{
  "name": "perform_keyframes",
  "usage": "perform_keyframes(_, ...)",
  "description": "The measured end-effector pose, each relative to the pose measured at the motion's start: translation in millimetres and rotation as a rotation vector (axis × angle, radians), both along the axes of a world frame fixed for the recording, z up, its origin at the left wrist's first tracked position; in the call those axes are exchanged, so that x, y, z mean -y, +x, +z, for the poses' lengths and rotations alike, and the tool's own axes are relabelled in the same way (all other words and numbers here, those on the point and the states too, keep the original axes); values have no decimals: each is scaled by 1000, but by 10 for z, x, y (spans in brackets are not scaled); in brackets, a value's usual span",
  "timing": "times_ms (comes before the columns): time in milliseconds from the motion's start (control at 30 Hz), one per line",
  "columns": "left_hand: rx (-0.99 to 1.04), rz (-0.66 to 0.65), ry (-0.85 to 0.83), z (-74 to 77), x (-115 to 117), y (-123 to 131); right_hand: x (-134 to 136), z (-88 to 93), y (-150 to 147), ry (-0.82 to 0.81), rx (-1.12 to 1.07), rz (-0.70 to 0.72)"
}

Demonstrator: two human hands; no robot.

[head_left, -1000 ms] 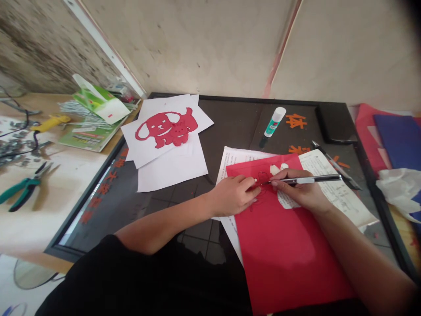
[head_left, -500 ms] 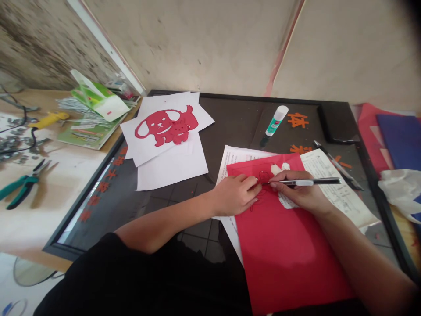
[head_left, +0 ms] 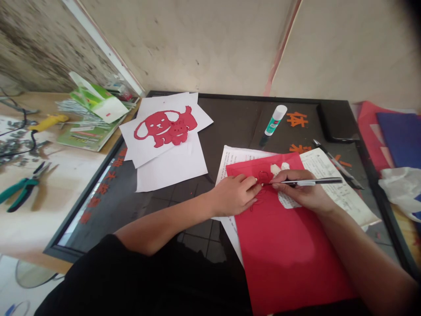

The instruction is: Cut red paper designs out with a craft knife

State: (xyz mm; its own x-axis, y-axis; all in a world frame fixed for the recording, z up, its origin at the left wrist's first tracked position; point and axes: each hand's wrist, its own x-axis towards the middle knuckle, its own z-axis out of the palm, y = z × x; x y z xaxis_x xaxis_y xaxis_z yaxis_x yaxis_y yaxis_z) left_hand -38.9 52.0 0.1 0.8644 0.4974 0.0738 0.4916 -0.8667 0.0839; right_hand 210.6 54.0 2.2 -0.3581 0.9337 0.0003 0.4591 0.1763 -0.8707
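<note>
Sheets of paper lie on the dark glossy tabletop, with a large red sheet point(head_left: 289, 254) on top. Thin dark outlines are drawn near its upper left, and shapes cut out of its top part show pale paper below. My left hand point(head_left: 233, 193) rests palm down on the sheet's left side, fingers extended beside the outlines. In my right hand point(head_left: 304, 191) a slim pen point(head_left: 324, 181) is pinched; its tip meets the red paper close to my left fingertips. Printed pages point(head_left: 338, 188) stick out from beneath the red sheet.
A glue stick point(head_left: 275, 120) stands beyond the red sheet. White sheets point(head_left: 174, 169) with a red dog cut-out point(head_left: 158, 124) lie at back left. Another pen point(head_left: 337, 163) and a black case point(head_left: 337, 123) are on the right. Pliers point(head_left: 24, 188) lie far left.
The pen has shifted very slightly in my right hand's grip at the outline. My left hand stays in the same place on the red sheet.
</note>
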Motion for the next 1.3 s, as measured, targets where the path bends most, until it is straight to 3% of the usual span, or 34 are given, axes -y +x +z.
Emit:
perform_keyframes(167, 62, -23, 38, -56, -4, -26, 11, -20, 35, -37, -90, -92)
perform_keyframes(500, -6, -19, 41, -15, 0, 3, 6, -73, -4, 3, 2, -85)
perform_keyframes(733, -25, 15, 22, 4, 25, 31, 40, -8, -21, -73, -113, -150)
perform_keyframes(867, 78, 52, 63, -2, 5, -40, 51, -18, -37, -73, -255, -277)
perform_keyframes(1000, 77, -85, 80, 41, -9, -153, -1, -33, -51, -12, -345, -333)
perform_keyframes(1100, -49, -78, 52, 98, 128, -170, -28, 112, -51, 7, -307, -338)
perform_keyframes(1300, -175, 286, 67, 94, 783, 13, 296, 632, -110, 89, -222, -433)
